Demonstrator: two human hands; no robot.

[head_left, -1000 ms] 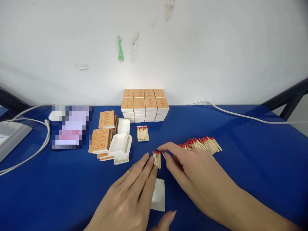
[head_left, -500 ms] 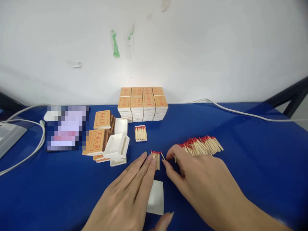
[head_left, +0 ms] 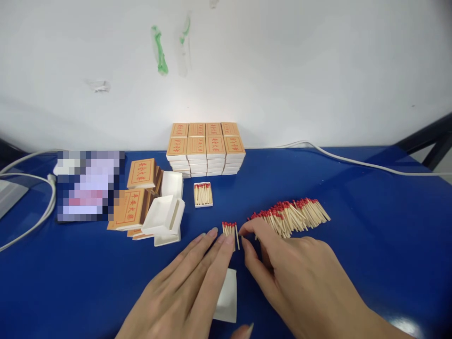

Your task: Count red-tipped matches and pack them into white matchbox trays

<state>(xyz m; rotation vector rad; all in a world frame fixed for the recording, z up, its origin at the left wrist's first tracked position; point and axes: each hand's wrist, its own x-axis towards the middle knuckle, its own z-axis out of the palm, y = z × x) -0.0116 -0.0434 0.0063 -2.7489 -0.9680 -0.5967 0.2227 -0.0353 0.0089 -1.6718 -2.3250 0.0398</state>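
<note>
A small bunch of red-tipped matches (head_left: 230,231) lies on the blue table (head_left: 370,263) between my two hands. My left hand (head_left: 187,292) lies flat with fingers stretched out, its fingertips touching the bunch from the left. My right hand (head_left: 300,278) has its fingers spread, thumb and forefinger tips at the right side of the bunch. A white empty matchbox tray (head_left: 226,296) lies partly under my left hand. To the right sits a long heap of loose matches (head_left: 293,215).
A filled matchbox tray (head_left: 203,194) stands behind the bunch. Stacked orange matchboxes (head_left: 205,149) line the wall. Loose orange sleeves (head_left: 136,197) and empty white trays (head_left: 165,214) lie at the left, beside a blurred patch and white cables (head_left: 35,221).
The view has swung slightly so everything sits further left and lower. Both hands stay at the small bunch, my right fingers having nudged in closer to it.
</note>
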